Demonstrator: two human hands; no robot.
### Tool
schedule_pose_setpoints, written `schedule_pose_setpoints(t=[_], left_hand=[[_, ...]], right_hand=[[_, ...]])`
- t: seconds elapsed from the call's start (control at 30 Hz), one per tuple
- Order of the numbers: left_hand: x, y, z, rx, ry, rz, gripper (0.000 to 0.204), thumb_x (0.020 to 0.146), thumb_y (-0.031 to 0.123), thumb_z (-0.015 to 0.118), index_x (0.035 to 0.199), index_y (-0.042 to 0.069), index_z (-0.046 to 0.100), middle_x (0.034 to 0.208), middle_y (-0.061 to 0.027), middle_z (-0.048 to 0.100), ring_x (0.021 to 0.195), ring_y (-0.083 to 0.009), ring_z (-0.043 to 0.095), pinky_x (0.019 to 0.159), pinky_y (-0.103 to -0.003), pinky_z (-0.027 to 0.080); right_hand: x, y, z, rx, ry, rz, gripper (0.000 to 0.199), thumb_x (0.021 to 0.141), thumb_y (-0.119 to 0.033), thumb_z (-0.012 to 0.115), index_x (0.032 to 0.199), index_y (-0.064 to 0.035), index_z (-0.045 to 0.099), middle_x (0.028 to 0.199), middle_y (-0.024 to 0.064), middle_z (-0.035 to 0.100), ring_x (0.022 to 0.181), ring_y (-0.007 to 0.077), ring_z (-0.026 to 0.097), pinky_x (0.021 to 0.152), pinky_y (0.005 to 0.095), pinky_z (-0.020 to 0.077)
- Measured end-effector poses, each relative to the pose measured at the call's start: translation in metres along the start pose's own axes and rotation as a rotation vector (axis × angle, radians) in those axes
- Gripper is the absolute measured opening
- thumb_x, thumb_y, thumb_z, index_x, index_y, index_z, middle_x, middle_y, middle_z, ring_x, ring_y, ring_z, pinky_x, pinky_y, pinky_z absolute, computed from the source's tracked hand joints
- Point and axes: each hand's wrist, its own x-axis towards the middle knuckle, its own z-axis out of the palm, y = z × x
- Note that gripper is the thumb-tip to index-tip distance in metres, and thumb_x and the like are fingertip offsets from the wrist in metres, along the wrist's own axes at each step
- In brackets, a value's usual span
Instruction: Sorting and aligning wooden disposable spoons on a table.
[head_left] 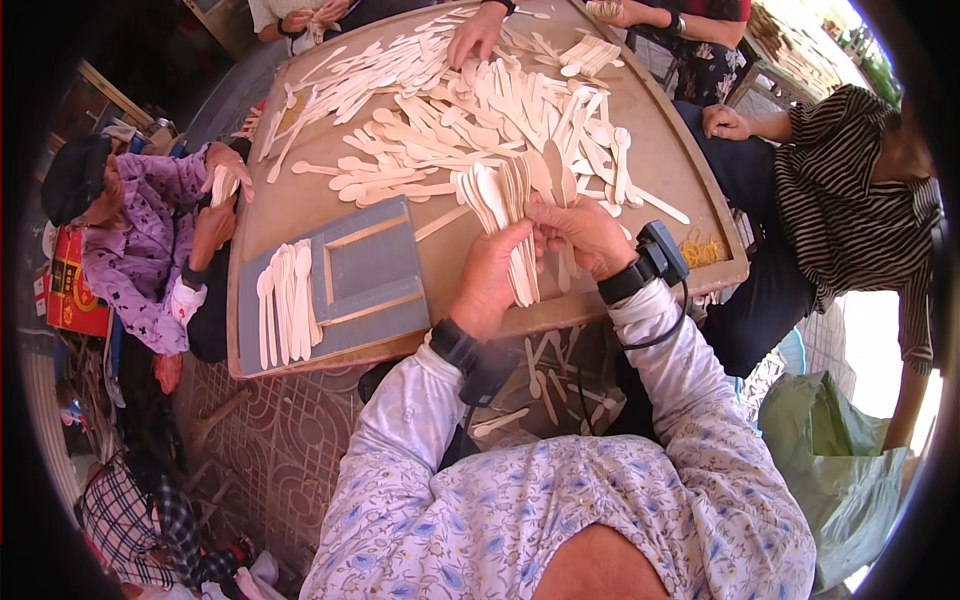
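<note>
I find the left hand [492, 275] closed round a fanned bundle of wooden spoons [512, 195], held tilted near upright above the near edge of the brown counter [665, 165]. I record the right hand [588, 232] just beside it, thumb and fingers narrowed on a couple of loose spoons [556, 172] — the exact grip is partly hidden from me. Beyond, a heap of wooden spoons [430, 135] covers much of the counter, with a co-worker's hand [477, 37] at its far side. To the left I note a grey board [375, 268] with raised wooden strips, a row of spoons [288, 300] lying on it — yellow rubber bands [701, 249] lie near the counter's right corner
</note>
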Motion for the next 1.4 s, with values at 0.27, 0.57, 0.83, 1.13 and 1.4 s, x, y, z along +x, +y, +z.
schedule_pose_setpoints(t=[0.27,0.57,0.83,1.13,1.4], left_hand=[[-0.006,0.002,0.002,0.099,0.038,-0.023,0.023,0.084,0.017,0.052,0.099,-0.001,0.056,0.084,-0.0085,0.061,0.069,-0.0165,0.059,0.058,-0.029,0.049],[-0.004,0.0,0.005,0.031,0.067,0.031,0.028,0.084,0.013,0.052,0.105,-0.006,0.054,0.088,-0.0133,0.062,0.079,-0.0225,0.062,0.067,-0.031,0.052],[-0.003,-0.002,-0.005,0.041,0.132,0.061,0.019,0.081,0.014,0.056,0.091,-0.003,0.057,0.079,-0.0121,0.062,0.07,-0.0214,0.062,0.063,-0.032,0.052],[-0.002,-0.001,0.002,0.017,0.008,0.057,0.025,0.082,0.014,0.056,0.099,-0.005,0.057,0.086,-0.0127,0.062,0.072,-0.0208,0.061,0.066,-0.03,0.05],[-0.002,-0.001,-0.008,0.066,0.079,0.008,0.019,0.081,0.016,0.059,0.093,0.0,0.057,0.077,-0.0079,0.06,0.066,-0.0161,0.059,0.059,-0.029,0.05]], right_hand=[[-0.003,-0.001,0.004,-0.019,0.012,0.021,0.014,0.079,-0.017,0.06,0.078,-0.0027,0.059,0.062,0.0015,0.055,0.05,0.0089,0.05,0.044,0.0196,0.0367],[0.001,0.003,0.006,0.016,0.141,-0.069,0.012,0.079,-0.013,0.053,0.079,-0.0018,0.057,0.063,0.0014,0.052,0.052,0.0099,0.051,0.044,0.0224,0.0407],[0.0,-0.013,0.001,0.253,0.27,-0.181,0.016,0.083,-0.02,0.053,0.078,-0.0054,0.054,0.061,-0.0013,0.048,0.054,0.0082,0.046,0.045,0.0227,0.0367],[-0.008,-0.003,0.011,-0.007,0.058,0.021,0.015,0.08,-0.018,0.061,0.085,-0.0058,0.056,0.069,-0.0012,0.053,0.058,0.0068,0.052,0.05,0.0206,0.0436],[0.001,-0.01,-0.007,0.296,0.13,-0.183,0.009,0.084,-0.014,0.055,0.083,-0.0054,0.054,0.063,0.0004,0.049,0.051,0.0085,0.044,0.046,0.025,0.0412]])
